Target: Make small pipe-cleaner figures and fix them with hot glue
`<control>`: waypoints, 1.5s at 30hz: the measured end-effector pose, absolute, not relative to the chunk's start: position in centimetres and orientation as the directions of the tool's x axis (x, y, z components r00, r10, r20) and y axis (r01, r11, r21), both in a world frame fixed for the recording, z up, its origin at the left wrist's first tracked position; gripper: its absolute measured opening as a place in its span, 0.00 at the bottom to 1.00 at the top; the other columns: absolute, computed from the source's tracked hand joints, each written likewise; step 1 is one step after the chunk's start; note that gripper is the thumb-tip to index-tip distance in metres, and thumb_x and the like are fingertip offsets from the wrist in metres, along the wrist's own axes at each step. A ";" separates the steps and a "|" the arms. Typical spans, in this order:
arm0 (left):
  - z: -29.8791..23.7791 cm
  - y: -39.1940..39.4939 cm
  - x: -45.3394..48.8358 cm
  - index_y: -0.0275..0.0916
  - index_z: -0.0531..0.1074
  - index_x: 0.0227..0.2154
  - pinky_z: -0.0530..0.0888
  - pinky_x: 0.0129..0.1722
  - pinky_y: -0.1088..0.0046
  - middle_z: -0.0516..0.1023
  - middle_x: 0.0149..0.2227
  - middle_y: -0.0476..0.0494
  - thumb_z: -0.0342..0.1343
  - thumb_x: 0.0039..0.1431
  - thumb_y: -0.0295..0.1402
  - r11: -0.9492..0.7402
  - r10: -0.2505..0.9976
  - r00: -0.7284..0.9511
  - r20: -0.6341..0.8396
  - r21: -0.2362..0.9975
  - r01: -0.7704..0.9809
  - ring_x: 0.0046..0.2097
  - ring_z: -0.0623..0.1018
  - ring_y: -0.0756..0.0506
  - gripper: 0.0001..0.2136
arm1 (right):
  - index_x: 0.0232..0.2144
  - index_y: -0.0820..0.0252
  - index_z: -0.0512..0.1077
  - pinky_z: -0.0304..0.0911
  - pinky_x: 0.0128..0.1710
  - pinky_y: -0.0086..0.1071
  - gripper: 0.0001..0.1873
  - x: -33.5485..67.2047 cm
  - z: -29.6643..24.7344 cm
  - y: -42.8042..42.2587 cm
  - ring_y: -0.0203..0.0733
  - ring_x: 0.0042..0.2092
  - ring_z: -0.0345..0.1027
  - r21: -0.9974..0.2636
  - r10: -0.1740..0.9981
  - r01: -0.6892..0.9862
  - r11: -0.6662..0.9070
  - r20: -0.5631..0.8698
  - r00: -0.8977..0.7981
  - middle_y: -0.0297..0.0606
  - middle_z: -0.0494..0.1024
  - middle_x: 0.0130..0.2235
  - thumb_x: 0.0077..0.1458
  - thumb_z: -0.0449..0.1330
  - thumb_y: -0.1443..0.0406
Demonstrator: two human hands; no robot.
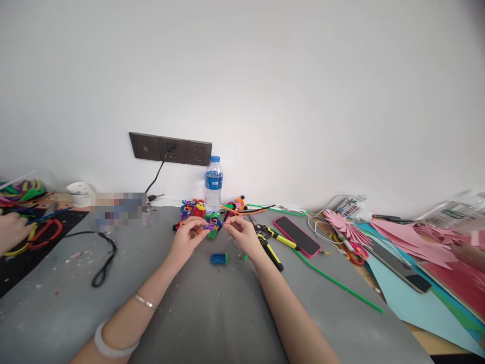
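Near the middle of the table, my left hand [188, 238] pinches a small purple and orange pipe-cleaner piece [209, 227] between thumb and fingertips. My right hand [242, 235] is closed in a pinch just to its right, on what looks like a thin purple end of the same fuzzy piece. Behind the fingers stand colourful pipe-cleaner figures [198, 208], partly hidden by my left hand. A short blue roll with a green end [218, 259] lies on the grey mat [197, 313] below my hands. Yellow-and-black pliers [270, 247] rest beside my right wrist.
A water bottle [214, 184] stands against the wall. Rightward lie a pink-cased phone [297, 236], a green pipe cleaner [341, 284] and coloured paper [424, 308]. At far left, another person's hand [13, 231] is near red-handled scissors [47, 234]. A black cord [109, 247] loops on the mat.
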State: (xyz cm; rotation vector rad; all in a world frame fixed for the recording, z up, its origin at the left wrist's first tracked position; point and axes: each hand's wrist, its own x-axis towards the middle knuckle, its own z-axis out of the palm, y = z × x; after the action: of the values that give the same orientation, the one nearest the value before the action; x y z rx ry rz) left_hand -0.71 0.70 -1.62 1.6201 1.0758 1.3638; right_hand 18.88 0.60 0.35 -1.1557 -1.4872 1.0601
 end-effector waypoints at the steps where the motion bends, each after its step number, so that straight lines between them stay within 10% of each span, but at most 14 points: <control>1: -1.5 0.6 -0.6 0.39 0.77 0.32 0.72 0.30 0.73 0.73 0.40 0.42 0.61 0.51 0.36 -0.365 0.930 0.093 0.355 0.922 0.130 0.33 0.73 0.48 0.08 | 0.28 0.61 0.70 0.54 0.24 0.27 0.12 18.7 0.4 0.6 0.33 0.24 0.57 -0.983 0.983 0.103 0.151 0.139 -0.118 0.30 0.66 0.23 0.50 0.61 0.57; 13: -1.3 0.3 -0.4 0.38 0.76 0.33 0.71 0.30 0.73 0.72 0.40 0.42 0.61 0.51 0.36 -0.333 0.934 0.171 0.313 0.936 0.111 0.33 0.73 0.48 0.08 | 0.28 0.60 0.72 0.67 0.34 0.32 0.16 17.7 0.8 -0.1 0.35 0.28 0.66 -0.991 0.980 -0.135 0.020 0.046 -0.191 0.32 0.72 0.26 0.43 0.68 0.55; 45: -1.4 0.2 -0.5 0.38 0.76 0.33 0.67 0.29 0.74 0.71 0.39 0.43 0.60 0.53 0.34 -0.355 0.922 0.214 0.322 0.924 0.143 0.35 0.72 0.47 0.07 | 0.30 0.59 0.67 0.53 0.27 0.29 0.11 17.1 1.0 -0.7 0.36 0.27 0.57 -0.940 0.948 0.176 0.294 0.262 -0.181 0.32 0.66 0.27 0.54 0.59 0.58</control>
State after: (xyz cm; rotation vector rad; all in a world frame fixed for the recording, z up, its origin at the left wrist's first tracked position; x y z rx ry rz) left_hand -0.48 0.19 -1.38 1.6838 1.0096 1.2200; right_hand 17.14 -0.72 0.96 -1.0566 -1.5933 0.9998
